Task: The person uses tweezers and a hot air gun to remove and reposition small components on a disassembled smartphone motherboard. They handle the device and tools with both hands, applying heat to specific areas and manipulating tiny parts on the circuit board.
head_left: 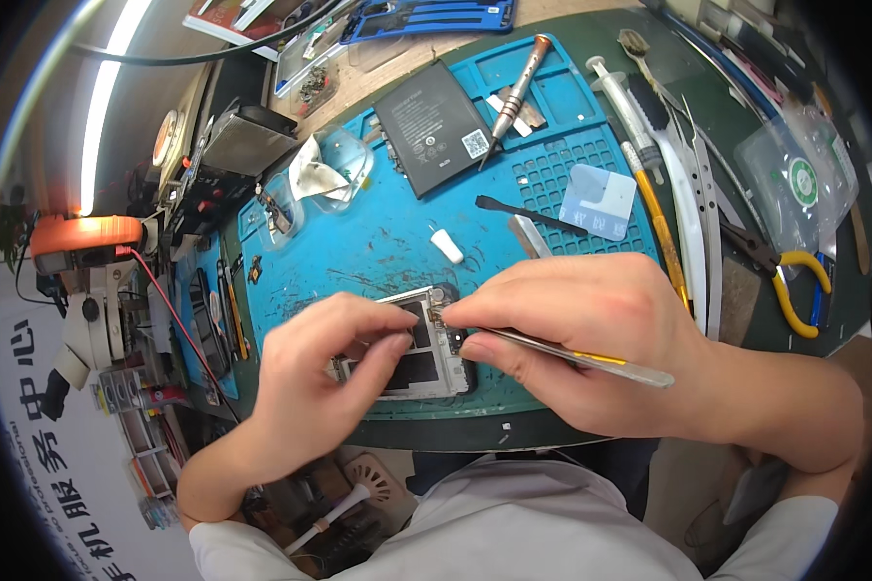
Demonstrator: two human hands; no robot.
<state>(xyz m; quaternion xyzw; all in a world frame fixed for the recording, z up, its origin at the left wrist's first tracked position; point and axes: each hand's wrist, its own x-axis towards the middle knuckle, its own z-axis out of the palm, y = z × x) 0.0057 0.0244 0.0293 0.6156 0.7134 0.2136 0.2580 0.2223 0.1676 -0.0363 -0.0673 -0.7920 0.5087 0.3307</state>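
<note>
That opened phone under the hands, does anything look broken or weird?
The opened phone has no back cover, insides bare. Its flat black battery lies apart on the blue mat. The right hand holds metal tweezers to it.

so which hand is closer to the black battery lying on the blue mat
Right. The right hand, holding tweezers, lies just below the battery; the left hand sits lower and further left, steadying the opened phone.

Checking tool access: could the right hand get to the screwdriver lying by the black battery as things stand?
Probably yes, once freed: the right hand holds tweezers at the opened phone, and bare blue mat lies between it and the screwdriver.
</note>
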